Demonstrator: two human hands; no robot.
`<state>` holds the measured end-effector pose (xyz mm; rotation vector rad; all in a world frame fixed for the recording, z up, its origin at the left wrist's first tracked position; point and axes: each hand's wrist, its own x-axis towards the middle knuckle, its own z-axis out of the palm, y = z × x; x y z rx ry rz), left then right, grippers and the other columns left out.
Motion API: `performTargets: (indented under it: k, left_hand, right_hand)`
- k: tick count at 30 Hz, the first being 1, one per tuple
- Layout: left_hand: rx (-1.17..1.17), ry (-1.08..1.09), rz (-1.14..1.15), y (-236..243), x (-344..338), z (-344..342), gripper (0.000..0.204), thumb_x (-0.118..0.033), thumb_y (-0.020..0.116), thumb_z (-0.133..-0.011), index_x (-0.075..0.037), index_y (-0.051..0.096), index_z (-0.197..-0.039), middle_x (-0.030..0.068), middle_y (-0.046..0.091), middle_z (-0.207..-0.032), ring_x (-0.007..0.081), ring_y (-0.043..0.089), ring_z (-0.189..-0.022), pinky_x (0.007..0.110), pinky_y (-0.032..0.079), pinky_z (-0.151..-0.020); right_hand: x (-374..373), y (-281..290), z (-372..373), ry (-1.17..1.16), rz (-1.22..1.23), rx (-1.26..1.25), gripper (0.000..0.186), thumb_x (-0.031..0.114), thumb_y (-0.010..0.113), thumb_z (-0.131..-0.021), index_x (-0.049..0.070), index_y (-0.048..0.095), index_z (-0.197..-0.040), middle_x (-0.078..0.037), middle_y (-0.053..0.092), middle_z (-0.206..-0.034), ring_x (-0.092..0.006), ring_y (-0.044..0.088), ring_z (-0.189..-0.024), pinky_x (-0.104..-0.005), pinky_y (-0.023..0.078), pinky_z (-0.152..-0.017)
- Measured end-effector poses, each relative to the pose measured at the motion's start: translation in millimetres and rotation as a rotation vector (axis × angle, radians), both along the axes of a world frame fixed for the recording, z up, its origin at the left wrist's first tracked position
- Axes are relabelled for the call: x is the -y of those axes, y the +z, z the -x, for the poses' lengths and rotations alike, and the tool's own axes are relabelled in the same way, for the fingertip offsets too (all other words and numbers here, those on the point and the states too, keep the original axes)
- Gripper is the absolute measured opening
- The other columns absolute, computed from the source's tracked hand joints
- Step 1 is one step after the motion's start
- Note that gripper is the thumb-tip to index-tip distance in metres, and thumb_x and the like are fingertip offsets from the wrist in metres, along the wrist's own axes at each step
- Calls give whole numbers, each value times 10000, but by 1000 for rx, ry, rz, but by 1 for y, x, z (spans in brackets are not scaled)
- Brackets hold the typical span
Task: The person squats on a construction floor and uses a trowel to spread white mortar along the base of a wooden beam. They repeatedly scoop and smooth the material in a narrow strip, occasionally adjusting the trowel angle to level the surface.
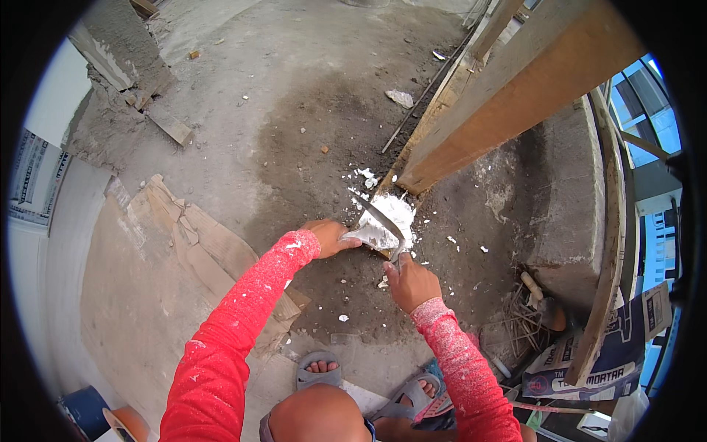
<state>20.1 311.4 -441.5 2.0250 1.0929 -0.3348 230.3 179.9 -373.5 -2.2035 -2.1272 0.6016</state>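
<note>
My right hand point(414, 284) is closed round the handle of a sickle point(388, 223), a tool with a dark, hooked metal blade. The blade lies across a crumbly white piece point(398, 212), which rests on the end of a wooden plank on the ground. My left hand point(328, 239) pinches the narrow near-left corner of that white piece, thumb on top. White flakes point(367, 177) are scattered around it. Both my red sleeves are speckled with white dust.
A thick wooden post point(508, 96) slants up just beyond the white piece. Flattened brown cardboard point(162, 250) lies to the left. A concrete block point(567, 199) and a printed mortar bag point(589, 361) are on the right. My sandalled feet point(319, 370) are close below.
</note>
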Motion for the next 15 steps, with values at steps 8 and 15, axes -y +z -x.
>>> performTargets:
  k: [8,15]
  left_hand:
    - [203,221,-217,-9,34,5,510,-562,431,-951,-87,619,-946,176,669,-833,390,641,-837,486,482,-761]
    - [-79,138,-323,-10,-2,-5,582,-465,292,-998,-73,694,-841,229,659,-781,414,642,-797,514,489,-779]
  right_hand:
    - [70,21,-65,-88,94,-93,420,357,604,-894,24,519,-1135,-208,669,-805,-429,646,-739,-481,520,-654]
    - [95,-2,-86,-50,97,-16,343,336,602,-891,97,507,-1119,-188,642,-899,-416,645,-739,-504,517,-628]
